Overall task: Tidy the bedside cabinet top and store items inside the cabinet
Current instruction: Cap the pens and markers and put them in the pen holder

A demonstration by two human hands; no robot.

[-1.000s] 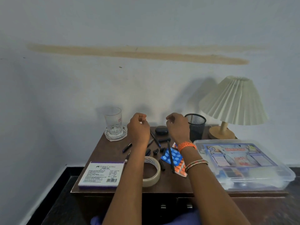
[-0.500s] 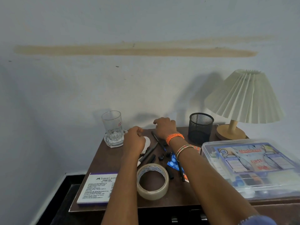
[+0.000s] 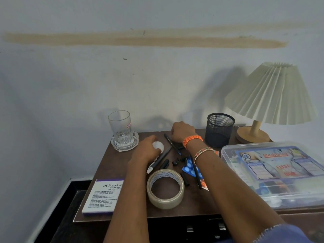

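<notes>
Gathering the loose pens appears to be the step in hand; they lie scattered with their caps at mid-top of the bedside cabinet, just behind the tape roll. Your left hand curls around a small white round object beside the tape roll's far left. Your right hand rests knuckles-up behind the pens, fingers curled under; whether it grasps anything cannot be told. My advice: cap each pen first, then stand them in the mesh pen cup, right of the tape roll and further back. Keep clear of the glass on its coaster.
</notes>
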